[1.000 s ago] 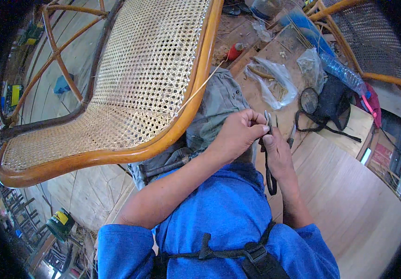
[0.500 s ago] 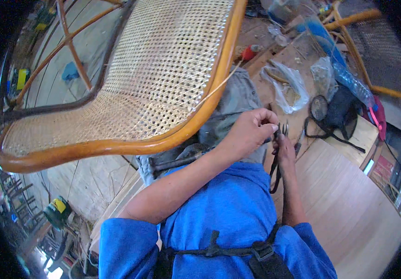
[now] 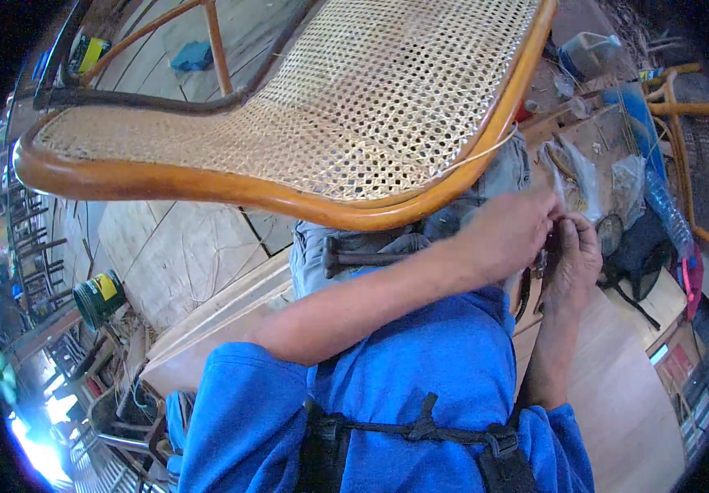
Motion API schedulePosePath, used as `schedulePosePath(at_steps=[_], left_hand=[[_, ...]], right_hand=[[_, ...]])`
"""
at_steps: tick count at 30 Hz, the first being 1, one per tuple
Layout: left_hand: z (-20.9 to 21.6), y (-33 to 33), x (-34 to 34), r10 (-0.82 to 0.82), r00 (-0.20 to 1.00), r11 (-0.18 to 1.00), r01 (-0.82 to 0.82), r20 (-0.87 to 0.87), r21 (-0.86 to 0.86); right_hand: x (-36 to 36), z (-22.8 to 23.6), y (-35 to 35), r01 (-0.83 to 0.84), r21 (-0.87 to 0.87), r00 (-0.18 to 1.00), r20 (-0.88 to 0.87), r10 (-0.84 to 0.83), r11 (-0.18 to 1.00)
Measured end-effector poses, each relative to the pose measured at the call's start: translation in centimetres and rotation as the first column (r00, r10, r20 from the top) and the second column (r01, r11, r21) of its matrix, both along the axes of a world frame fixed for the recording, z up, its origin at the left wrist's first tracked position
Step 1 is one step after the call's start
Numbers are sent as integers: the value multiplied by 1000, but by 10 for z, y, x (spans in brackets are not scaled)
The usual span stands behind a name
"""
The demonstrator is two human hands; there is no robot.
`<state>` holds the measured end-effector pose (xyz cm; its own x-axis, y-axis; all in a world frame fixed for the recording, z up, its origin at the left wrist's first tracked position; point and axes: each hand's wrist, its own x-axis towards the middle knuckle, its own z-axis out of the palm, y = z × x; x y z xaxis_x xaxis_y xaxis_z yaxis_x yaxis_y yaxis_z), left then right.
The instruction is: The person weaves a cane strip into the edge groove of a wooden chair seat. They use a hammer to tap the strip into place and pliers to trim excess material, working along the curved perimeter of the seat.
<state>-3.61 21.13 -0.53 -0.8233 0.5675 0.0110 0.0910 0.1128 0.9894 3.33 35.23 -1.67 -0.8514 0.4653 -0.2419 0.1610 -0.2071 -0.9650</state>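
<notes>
Cane (image 3: 371,107) fills the chair frame (image 3: 247,187), one strand (image 3: 488,152) loose, upper right; right of centre left hand (image 3: 520,226) and right hand (image 3: 575,256) meet, grips too blurred to tell.

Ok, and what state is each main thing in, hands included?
Left hand, fingers bent, blurred, grip unclear
Right hand, fingers curled up, contents hidden
Dark loop, below the hands, partly hidden
Cane panel, woven, set in its frame
Cane strand, lying across the frame
Plastic bag, crumpled
Clear bottle, on its side
</notes>
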Motion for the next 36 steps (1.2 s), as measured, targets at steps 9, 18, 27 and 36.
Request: schedulePosePath(at_steps=[9, 18, 27, 36], left_hand=[[-9, -45, -106, -344, 937, 675, 200, -63, -710], [-21, -58, -111, -448, 891, 794, 362, -69, -488], [-39, -62, -123, -353, 930, 831, 261, -104, -492], [-37, -61, -125, -359, 930, 810, 266, -83, -523]], right_hand=[[-37, 23, -51, -465, 449, 884, 183, 431, 763], [-54, -3, -81, -441, 736, 843, 144, 519, 513], [-72, -7, -92, -435, 856, 777, 199, 597, 281], [-76, -10, -95, -412, 874, 745, 160, 648, 258]])
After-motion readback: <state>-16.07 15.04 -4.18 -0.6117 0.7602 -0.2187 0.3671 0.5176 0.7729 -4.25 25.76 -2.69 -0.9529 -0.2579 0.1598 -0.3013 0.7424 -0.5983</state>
